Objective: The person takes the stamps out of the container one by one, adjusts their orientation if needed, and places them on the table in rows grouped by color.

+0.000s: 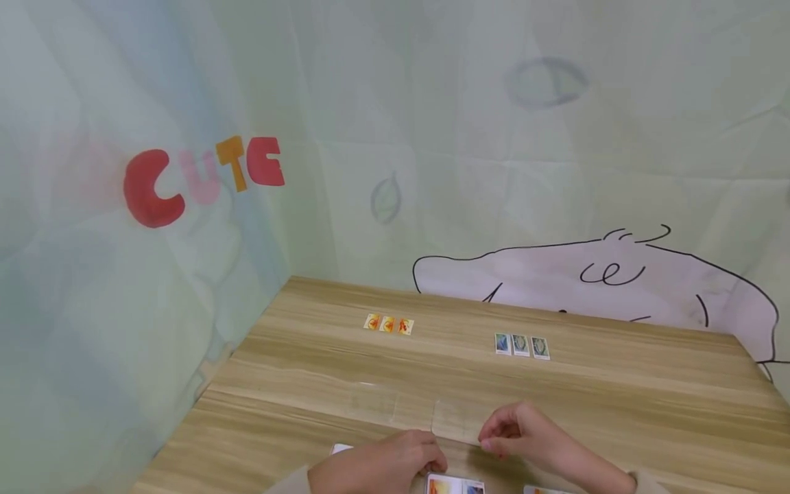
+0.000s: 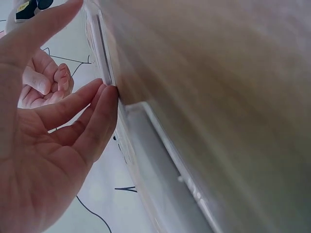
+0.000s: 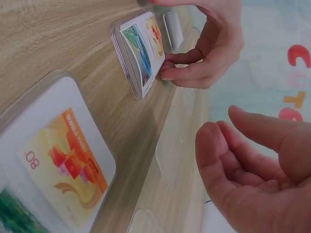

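Observation:
My left hand (image 1: 385, 463) is at the near edge of the table, fingers fairly straight. In the left wrist view its fingertips (image 2: 104, 92) touch the edge of a flat case. The right wrist view shows them beside a small stack of clear-edged cases (image 3: 138, 58), the top one bearing an orange stamp and a blue-green stamp. To the right, my right hand (image 1: 524, 439) hovers with loosely curled fingers and nothing visible between them. A transparent sheet (image 1: 453, 418) lies near its fingertips. Another case (image 3: 43, 160) with an orange stamp lies close to the right wrist camera.
Farther back lie three orange stamps (image 1: 387, 324) in a row and three blue-green stamps (image 1: 521, 345). A second transparent sheet (image 1: 373, 401) is left of centre. One white-cornered case (image 1: 341, 448) is partly hidden behind my left hand. Printed cloth (image 1: 432, 137) borders the table.

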Demonstrator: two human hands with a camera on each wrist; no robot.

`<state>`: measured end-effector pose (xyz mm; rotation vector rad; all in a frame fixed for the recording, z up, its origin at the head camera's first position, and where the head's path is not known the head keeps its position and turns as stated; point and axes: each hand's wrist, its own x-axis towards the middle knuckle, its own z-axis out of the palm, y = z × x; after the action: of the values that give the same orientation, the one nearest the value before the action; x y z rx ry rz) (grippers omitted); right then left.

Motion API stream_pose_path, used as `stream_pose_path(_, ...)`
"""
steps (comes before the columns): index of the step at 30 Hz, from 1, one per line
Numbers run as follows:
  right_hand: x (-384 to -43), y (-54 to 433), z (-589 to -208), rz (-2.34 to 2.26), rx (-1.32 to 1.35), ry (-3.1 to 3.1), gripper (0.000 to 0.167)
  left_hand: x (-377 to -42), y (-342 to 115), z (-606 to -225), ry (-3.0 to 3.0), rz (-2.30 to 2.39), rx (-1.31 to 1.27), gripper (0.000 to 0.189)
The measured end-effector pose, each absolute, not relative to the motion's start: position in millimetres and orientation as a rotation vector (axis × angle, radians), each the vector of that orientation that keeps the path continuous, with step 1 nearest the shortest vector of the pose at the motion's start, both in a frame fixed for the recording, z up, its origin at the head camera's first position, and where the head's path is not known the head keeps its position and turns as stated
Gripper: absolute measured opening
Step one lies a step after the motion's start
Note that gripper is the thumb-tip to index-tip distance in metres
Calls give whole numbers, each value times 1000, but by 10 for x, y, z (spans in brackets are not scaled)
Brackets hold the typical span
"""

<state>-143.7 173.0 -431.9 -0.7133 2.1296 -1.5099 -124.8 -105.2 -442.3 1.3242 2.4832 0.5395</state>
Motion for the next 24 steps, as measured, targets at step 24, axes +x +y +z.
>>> stream_pose_path(24, -1343, 1720, -4425, -1513, -674, 2069, 9, -1272, -1022, -4404, 2462, 459, 1368, 38)
